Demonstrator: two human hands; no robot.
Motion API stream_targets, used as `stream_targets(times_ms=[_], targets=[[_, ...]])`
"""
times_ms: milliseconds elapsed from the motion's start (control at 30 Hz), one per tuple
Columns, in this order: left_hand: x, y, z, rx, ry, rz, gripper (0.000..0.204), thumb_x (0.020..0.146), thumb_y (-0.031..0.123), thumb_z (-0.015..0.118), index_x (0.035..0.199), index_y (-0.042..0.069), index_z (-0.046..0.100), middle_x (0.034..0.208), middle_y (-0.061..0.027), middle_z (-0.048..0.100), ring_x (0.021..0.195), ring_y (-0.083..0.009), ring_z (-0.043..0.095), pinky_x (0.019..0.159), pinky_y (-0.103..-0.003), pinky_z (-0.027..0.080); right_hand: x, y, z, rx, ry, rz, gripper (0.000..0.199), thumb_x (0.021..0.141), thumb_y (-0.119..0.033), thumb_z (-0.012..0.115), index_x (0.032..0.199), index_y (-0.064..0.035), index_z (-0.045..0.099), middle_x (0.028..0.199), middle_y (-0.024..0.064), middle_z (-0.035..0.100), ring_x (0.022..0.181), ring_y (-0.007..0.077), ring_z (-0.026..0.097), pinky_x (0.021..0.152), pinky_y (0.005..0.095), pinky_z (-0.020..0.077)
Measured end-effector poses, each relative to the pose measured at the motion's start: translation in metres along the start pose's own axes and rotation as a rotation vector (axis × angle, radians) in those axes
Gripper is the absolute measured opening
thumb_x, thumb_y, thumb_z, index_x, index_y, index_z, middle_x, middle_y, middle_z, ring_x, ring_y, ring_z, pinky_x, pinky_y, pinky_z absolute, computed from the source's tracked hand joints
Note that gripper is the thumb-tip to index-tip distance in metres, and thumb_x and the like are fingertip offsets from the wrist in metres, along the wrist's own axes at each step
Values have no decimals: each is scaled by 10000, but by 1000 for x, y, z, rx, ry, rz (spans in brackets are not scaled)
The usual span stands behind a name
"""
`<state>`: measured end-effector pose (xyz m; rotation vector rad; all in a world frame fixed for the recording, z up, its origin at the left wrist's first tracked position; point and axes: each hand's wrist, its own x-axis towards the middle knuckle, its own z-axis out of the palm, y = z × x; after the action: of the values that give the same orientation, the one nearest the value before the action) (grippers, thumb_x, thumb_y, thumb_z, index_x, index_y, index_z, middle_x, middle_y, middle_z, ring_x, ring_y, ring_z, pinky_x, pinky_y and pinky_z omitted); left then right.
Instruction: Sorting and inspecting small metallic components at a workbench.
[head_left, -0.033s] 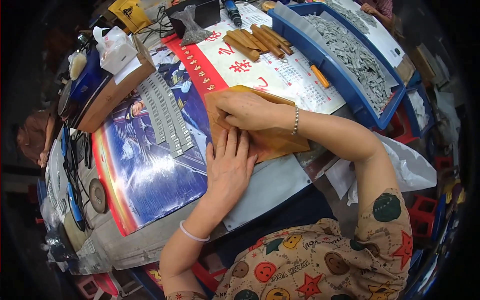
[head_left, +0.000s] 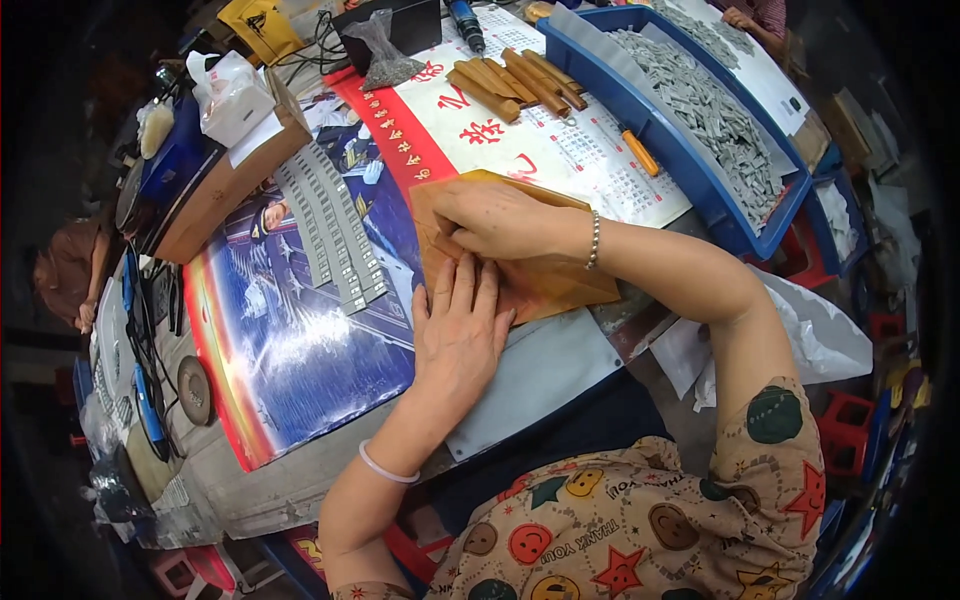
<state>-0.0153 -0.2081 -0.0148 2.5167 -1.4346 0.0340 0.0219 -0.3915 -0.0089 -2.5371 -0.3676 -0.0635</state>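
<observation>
An amber-brown sheet of paper (head_left: 575, 285) lies in front of me, partly hidden by my hands. My left hand (head_left: 460, 325) rests flat near its lower left edge, fingers stretched and a little apart. Above it, my right hand (head_left: 505, 222) presses on the sheet with its fingers curled in; whatever they may pinch is hidden. Left of the sheet, several strips of small grey metal parts (head_left: 330, 230) lie side by side on a glossy blue poster (head_left: 310, 370). Several brown paper rolls (head_left: 515, 82) are heaped beyond the sheet.
A long blue tray (head_left: 715, 215) of loose grey parts stands at the right. Near it lies an orange-handled tool (head_left: 640, 153). A power drill (head_left: 465, 27) and a clear bag of small parts (head_left: 390, 65) sit far back. A cardboard box (head_left: 220, 190) stands left. Other people sit at both sides.
</observation>
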Motion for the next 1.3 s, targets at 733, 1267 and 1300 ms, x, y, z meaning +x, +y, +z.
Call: stream_targets(times_ms=[733,1267,1300], targets=[[-2,-1,2,12,0,11,517,897,296,548,1337,44,449,1390,-172,414,1302,-331,360,1016,-524,307,-27,10,-25,-50,113,66,138,818,-96,568,925,-13,593,935,156,590,856,336,593,752,421,468],[-2,0,3,29,-9,7,522,910,307,536,1356,52,442,1395,-175,419,1318,-328,356,1032,-528,299,-70,12,-19,-130,78,139,122,803,-117,603,865,-17,571,858,134,580,842,305,583,727,397,463],[-1,0,3,29,-7,8,522,910,307,537,1356,52,441,1394,-175,419,1318,-328,356,1030,-529,301,-71,14,-19,-152,101,118,119,802,-114,604,859,-14,570,833,130,591,811,307,590,706,391,468]])
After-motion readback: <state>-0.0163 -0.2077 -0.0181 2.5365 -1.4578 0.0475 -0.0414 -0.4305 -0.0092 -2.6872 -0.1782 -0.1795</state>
